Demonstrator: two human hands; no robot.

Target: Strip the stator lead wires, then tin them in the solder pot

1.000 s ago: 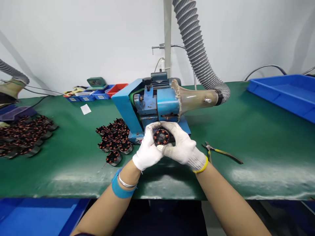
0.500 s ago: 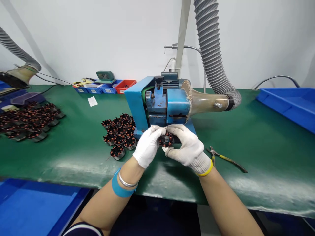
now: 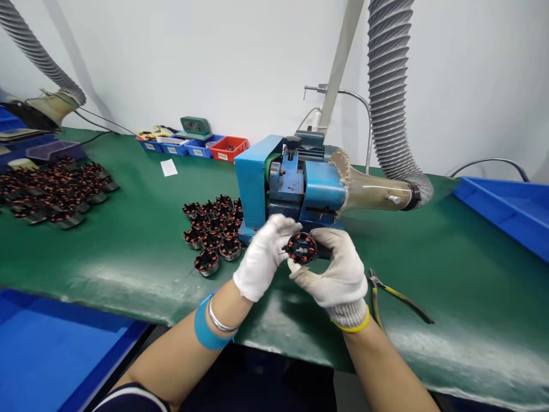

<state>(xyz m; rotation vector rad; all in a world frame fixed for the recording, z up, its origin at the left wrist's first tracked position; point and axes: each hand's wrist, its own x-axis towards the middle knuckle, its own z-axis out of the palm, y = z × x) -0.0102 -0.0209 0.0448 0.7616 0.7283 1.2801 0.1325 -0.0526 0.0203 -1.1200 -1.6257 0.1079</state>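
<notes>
A round motor stator [image 3: 302,248] with copper windings and a black frame is held in front of the blue machine [image 3: 325,186]. My right hand [image 3: 332,269], in a white knit glove with a yellow cuff edge, grips it between thumb and fingers from the right. Beside its left edge is my left hand [image 3: 266,257], also gloved in white, with its fingers stretched out and slightly blurred. Whether the left fingertips touch the stator is hard to make out. Several more stators [image 3: 212,240] stand grouped on the green table left of the machine.
Yellow-handled cutting pliers [image 3: 397,294] lie open at the right. A larger pile of stators [image 3: 64,189] covers the far left. Small bins [image 3: 201,147] line the wall, and a blue tray [image 3: 510,209] sits at the right. A grey hose [image 3: 390,91] rises from the machine.
My left hand's fingers have come off their grip on the stator and straightened, while my right hand keeps hold. The view has turned, so the bench appears shifted and tilted.
</notes>
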